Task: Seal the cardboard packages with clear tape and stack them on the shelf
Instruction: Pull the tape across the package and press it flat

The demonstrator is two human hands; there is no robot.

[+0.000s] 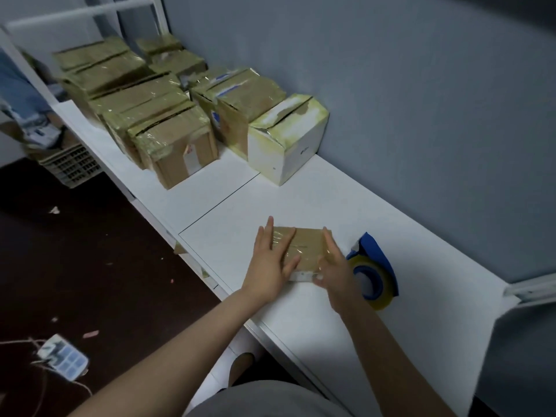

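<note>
Sealing of one small package nearly finished, stacking not yet done.

At ten o'clock on the white shelf [228, 182], taped boxes [135, 94] stacked, with a white box [285, 139] beside them at twelve. Near centre, left hand [270, 266] spread flat, pressing the brown package [307, 243], clear tape across its top. Right hand [334, 269] with straight fingers, pressing the package's three o'clock edge. Tape roll [373, 275] just beyond, lying unheld. Probably left: final smoothing, then stacking.
</note>
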